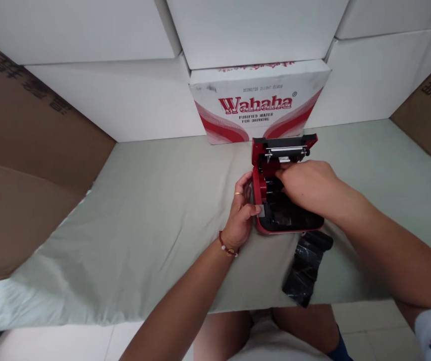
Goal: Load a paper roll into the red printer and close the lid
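Red machine (294, 219) with a black inside sat on the cloth-covered counter (155, 200), right of the middle, its lid (260, 142) raised at the far end. The left hand (240, 218) was partly curled around its left side, thumb on the grey catch (261, 211) near the corner. The right hand (309, 185) reached inside from the right with bent fingers; their tips were hidden, so what they gripped could not be told. Crumpled black film (303, 268) lay just beside the machine's near edge, and a water carton (260, 108) stood beyond it.
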`<action>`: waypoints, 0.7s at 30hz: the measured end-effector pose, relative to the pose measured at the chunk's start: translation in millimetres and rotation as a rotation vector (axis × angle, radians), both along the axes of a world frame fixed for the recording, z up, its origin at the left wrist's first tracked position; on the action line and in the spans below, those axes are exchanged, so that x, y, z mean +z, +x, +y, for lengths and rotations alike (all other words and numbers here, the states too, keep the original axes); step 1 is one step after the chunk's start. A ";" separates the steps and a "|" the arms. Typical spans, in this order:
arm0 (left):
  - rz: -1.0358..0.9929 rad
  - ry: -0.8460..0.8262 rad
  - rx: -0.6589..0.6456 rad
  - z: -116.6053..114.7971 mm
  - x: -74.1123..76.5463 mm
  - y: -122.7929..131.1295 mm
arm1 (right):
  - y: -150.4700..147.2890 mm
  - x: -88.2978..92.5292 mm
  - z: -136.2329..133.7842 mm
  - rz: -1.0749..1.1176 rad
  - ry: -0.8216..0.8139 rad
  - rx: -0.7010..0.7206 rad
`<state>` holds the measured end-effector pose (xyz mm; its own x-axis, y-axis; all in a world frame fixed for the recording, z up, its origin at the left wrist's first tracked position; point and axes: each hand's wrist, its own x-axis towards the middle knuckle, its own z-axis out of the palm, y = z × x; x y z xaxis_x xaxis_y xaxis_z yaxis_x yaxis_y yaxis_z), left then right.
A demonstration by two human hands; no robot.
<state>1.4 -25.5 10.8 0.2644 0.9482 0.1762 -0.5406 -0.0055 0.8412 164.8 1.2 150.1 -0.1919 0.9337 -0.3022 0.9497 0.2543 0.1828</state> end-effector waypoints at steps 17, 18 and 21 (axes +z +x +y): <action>-0.016 -0.010 0.032 3.7 -1.4 3.2 | -4.2 -11.8 0.1 0.017 0.108 -0.072; -0.019 -0.009 0.035 4.0 -1.7 3.7 | -4.1 -12.5 1.2 0.020 0.102 -0.066; -0.028 -0.023 0.034 5.4 -3.6 5.0 | -1.7 -14.8 3.0 0.034 0.092 -0.059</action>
